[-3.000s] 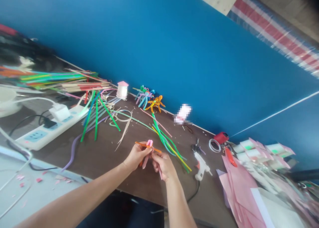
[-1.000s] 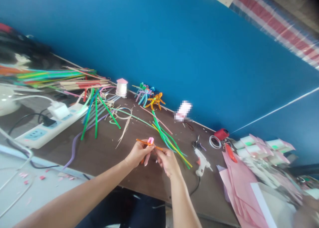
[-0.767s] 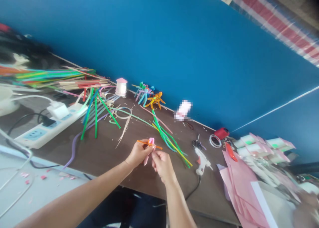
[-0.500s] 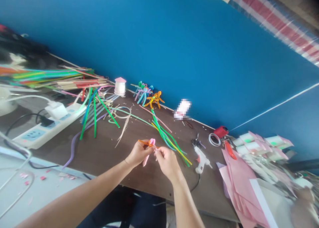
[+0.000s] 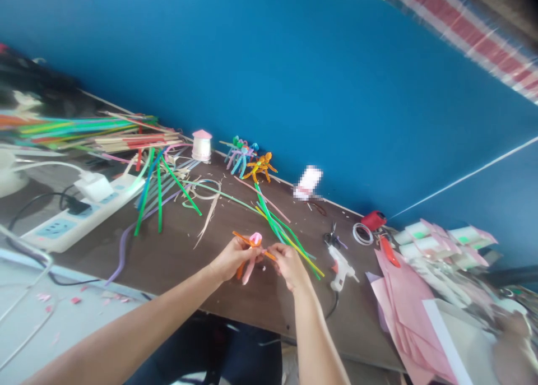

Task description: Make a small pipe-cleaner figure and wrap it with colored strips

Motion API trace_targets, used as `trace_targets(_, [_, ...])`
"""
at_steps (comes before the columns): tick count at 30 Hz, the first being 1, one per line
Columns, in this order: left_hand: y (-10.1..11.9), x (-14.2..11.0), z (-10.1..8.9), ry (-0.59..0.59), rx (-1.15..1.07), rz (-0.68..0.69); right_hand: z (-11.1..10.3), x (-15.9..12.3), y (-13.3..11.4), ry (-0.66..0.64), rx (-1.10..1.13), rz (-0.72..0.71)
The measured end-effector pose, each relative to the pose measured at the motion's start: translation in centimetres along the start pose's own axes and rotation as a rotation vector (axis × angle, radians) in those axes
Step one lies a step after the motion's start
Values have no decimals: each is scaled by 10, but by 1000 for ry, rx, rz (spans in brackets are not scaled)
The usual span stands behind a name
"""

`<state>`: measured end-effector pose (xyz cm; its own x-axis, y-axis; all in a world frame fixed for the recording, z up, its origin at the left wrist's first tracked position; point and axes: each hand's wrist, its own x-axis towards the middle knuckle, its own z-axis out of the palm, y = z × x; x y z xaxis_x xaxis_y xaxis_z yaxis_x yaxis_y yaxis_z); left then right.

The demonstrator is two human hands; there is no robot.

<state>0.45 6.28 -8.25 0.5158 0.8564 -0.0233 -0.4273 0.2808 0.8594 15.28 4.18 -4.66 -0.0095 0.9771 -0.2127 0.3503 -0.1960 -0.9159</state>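
Over the dark table, my left hand (image 5: 230, 260) pinches a small twisted piece of pink pipe cleaner (image 5: 255, 237) with orange pipe cleaner (image 5: 269, 255) running across it. A pink end (image 5: 249, 273) and a short orange end hang below the fingers. My right hand (image 5: 290, 266) is closed on the right end of the orange pipe cleaner, close beside the left. Just beyond the right hand lie loose green and yellow pipe cleaners (image 5: 290, 236). Bent pipe-cleaner figures, one orange (image 5: 263, 166) and others blue and purple (image 5: 241, 156), stand by the wall.
At left are a power strip (image 5: 63, 222), loose pipe cleaners (image 5: 159, 200) and a small pink-roofed white cylinder (image 5: 202, 147). To the right are a glue gun (image 5: 341, 267), scissors (image 5: 332, 238), a tape ring (image 5: 362, 234) and pink sheets (image 5: 407, 306).
My right hand has shifted slightly right, and an orange length now shows between the two hands. My left hand keeps its hold in about the same spot.
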Motion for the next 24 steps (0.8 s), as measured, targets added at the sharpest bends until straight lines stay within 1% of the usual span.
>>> trace_targets(2, [1,1,0,23,-4,36,8,-2,4,2,41,26])
trace_targets(4, [1,1,0,76,4,82,16,-6,7,15,68,37])
trace_targets(6, [1,2,1,100,33,90,25,-9,8,33,78,35])
trace_targets(9, [1,2,2,149,107,92,35,-16,9,47,61,3])
trace_targets(12, [2,1,6,229,161,109,38,-22,6,41,24,-49])
trace_targets(15, [2,0,8,235,187,115,32,-29,-2,28,-43,-108])
trace_targets(17, [0,0,8,194,200,111,25,-32,-10,31,-128,-150])
trace_targets(20, [-3,0,6,126,211,78,11,-32,-22,72,-230,-198])
trace_targets(22, [-4,0,5,98,201,52,2,-28,-25,105,-224,-207])
trace_targets(24, [-5,0,3,100,158,46,-4,-22,-24,120,-163,-193])
